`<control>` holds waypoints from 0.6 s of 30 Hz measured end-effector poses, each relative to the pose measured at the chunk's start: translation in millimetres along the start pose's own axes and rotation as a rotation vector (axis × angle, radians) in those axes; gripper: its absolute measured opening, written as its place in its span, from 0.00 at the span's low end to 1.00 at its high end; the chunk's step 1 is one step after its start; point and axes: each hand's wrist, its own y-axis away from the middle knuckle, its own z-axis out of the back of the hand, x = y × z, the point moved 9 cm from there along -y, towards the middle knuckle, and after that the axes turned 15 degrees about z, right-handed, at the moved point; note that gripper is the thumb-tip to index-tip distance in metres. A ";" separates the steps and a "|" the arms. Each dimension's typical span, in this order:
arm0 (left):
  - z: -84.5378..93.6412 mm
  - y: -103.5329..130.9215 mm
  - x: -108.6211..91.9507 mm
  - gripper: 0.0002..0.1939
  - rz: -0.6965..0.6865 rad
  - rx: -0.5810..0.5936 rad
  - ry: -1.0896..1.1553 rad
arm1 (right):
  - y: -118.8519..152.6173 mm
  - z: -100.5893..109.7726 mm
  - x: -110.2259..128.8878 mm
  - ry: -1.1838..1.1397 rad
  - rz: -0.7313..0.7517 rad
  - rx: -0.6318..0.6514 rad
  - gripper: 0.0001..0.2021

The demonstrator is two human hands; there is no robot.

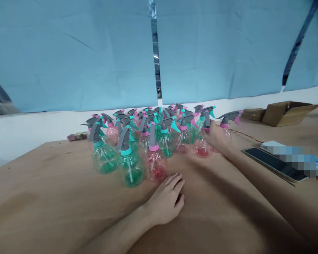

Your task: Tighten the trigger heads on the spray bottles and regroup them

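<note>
Pink see-through spray bottle (pixel 202 147), grey head (pixel 207 120)

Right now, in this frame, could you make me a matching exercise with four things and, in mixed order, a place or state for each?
Things:
1. Left hand
2. Right hand
3. Phone
4. Larger cardboard box

Places or states:
A. At the neck of a pink-collared spray bottle
B. Dark screen facing up
C. Top open, toward the back
D. Palm down on the tabletop

Pairs: 1-D; 2-A; 3-B; 4-C
</note>
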 end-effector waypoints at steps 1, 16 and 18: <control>0.1 0.1 0.1 0.23 -0.005 -0.006 0.009 | 6.2 4.6 3.3 0.000 0.011 -0.007 0.16; 81.0 -20.7 -21.0 0.44 0.074 -0.488 0.642 | 106.7 4.0 105.3 -0.626 0.472 0.033 0.24; 88.5 -34.4 -21.7 0.44 0.099 -0.516 0.717 | 111.2 -5.2 111.6 -0.695 0.577 0.125 0.30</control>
